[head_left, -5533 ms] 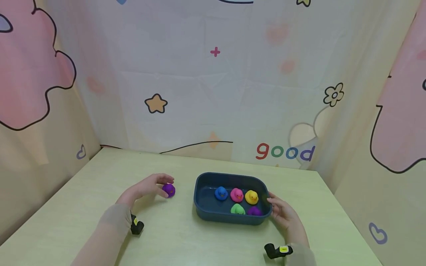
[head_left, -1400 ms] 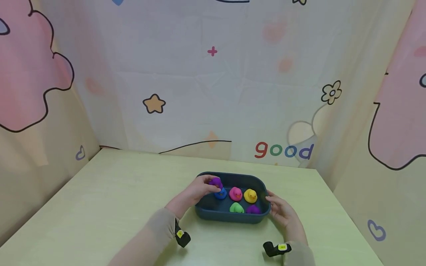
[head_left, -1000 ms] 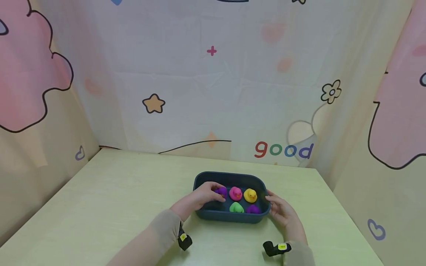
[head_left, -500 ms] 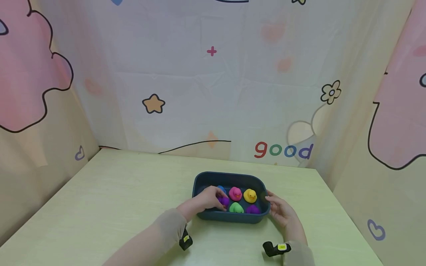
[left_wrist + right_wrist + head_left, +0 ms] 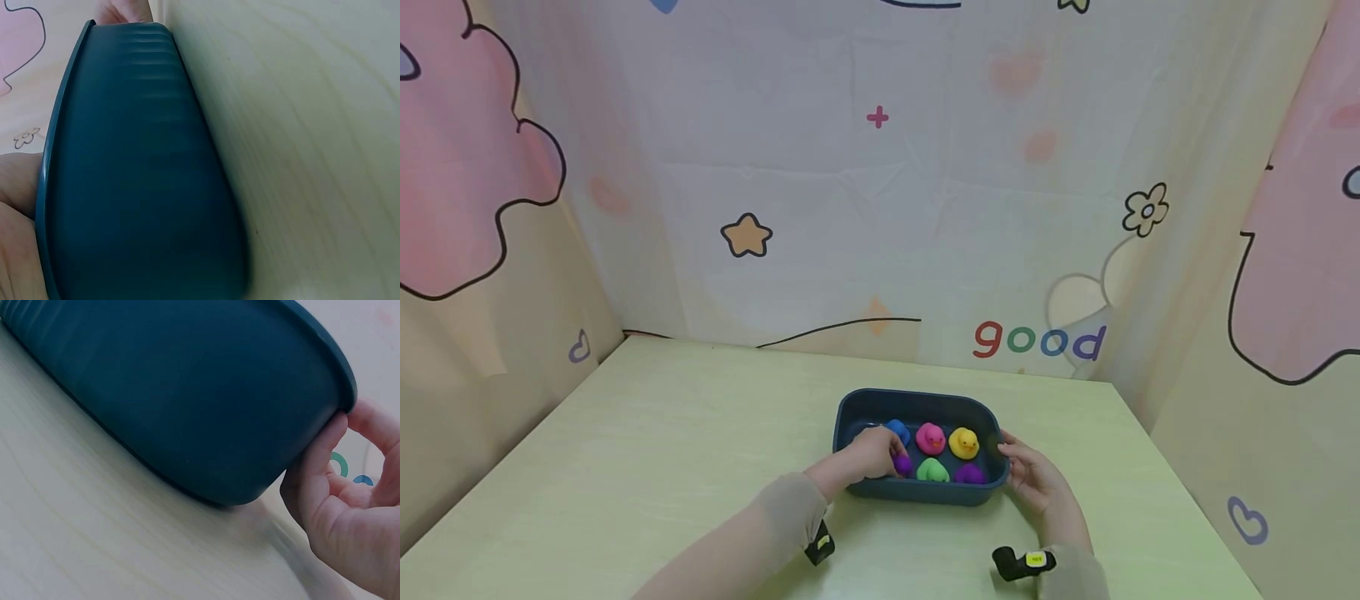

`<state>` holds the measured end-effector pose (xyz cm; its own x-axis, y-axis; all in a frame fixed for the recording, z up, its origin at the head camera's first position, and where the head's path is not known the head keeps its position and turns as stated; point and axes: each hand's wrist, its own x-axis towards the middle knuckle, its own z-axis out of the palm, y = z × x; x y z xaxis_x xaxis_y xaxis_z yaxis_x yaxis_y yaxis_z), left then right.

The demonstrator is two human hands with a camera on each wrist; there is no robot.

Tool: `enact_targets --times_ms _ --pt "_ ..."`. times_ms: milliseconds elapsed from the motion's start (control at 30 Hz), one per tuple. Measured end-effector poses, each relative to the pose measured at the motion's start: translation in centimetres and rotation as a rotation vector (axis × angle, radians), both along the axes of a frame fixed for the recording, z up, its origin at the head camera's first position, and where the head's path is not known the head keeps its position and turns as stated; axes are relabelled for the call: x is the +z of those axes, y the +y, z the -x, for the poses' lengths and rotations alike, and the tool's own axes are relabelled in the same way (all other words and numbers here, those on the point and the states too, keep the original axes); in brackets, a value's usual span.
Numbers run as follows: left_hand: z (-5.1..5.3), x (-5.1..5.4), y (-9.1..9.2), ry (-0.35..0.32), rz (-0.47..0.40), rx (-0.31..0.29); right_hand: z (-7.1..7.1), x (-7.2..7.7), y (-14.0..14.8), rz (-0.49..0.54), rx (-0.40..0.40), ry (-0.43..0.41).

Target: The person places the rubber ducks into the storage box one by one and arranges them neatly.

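A dark blue rectangular tub stands on the table with small rubber ducks in it. My left hand reaches over its near left wall and holds a purple duck low in the front row. Behind that hand sits a blue duck, partly covered. Pink and yellow ducks line the back row; a green duck and another purple duck are in front. My right hand grips the tub's right end, thumb against the outer wall and a finger at the rim.
The pale wooden table extends around the tub on every side. A printed fabric backdrop rises behind and at both sides. Black wrist cameras sit at the left and right cuffs.
From the table at left, my left hand has carried the purple duck into the tub, over the blue duck, then down and towards the front row. My right hand has stayed at the tub's end.
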<state>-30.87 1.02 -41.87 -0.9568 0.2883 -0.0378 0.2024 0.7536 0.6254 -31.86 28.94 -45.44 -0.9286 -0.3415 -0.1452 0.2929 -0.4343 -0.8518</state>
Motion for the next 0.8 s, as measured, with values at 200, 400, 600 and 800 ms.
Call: enact_targets --times_ms 200,400,600,800 --pt "-0.1 0.0 0.3 -0.015 -0.003 0.009 -0.4 0.4 0.2 0.02 -0.027 -0.053" --pt "-0.1 0.5 0.5 -0.004 0.062 -0.025 -0.3 0.3 0.6 -0.022 -0.026 -0.019" --pt "0.0 2.2 -0.3 -0.05 0.13 -0.092 -0.2 1.3 0.7 -0.388 -0.082 0.068" --pt "0.6 4.1 -2.4 -0.011 0.131 -0.177 -1.9 5.9 -1.2 -0.988 -0.191 0.227"
